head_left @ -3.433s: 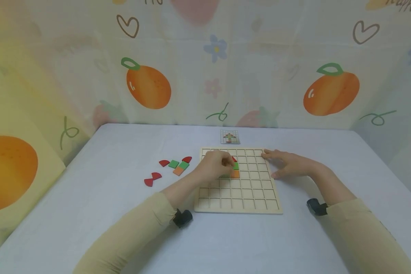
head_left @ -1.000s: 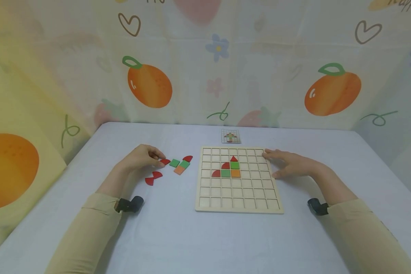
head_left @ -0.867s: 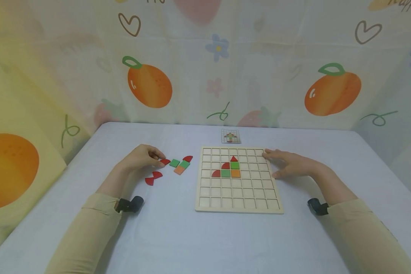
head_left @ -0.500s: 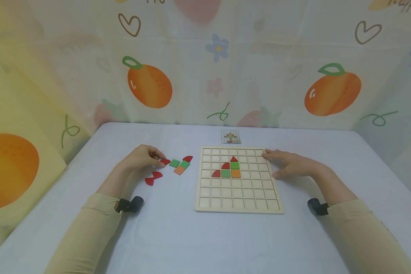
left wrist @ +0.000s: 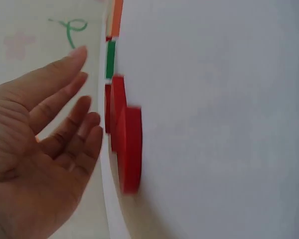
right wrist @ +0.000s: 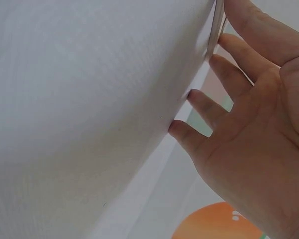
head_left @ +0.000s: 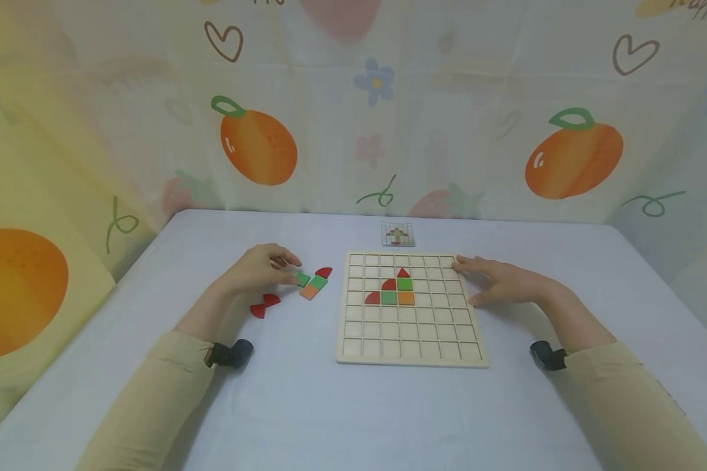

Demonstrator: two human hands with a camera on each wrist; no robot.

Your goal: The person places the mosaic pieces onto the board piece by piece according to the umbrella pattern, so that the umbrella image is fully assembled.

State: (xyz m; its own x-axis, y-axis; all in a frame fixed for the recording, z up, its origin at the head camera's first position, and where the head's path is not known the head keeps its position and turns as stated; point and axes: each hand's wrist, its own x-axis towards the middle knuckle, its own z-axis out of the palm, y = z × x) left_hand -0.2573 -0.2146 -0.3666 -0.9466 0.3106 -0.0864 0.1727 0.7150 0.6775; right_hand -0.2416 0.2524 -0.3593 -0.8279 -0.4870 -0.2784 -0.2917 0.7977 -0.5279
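Green tile (head_left: 303, 280) within reach, a person's left hand (head_left: 258, 271) hovers over a white table (head_left: 412, 418) to the left of a gridded board (head_left: 365, 330). Flat and thin, the piece looks light, stiff and hard to damage, its smooth face perhaps a little slippery; opposite side edges, taken between thumb and a fingertip, would seem the surest hold. It lies between the hand and the board, at the fingertips, though whether any of them touches it cannot be told. Those fingers are loosely bent and apart, with nothing seen pinched among them. Nearer the board's left edge, another green square (head_left: 319, 282) and an orange square (head_left: 309, 292) lie end to end, a red wedge (head_left: 324, 271) at the far end; two more wedges (head_left: 271, 299) lie farther out from the board. At the board's right edge rests the right hand (head_left: 499, 281), fingers spread. Red, green and orange pieces (head_left: 405, 298) fill six of the board's cells, and beyond its far edge lies a patterned card (head_left: 397, 234).
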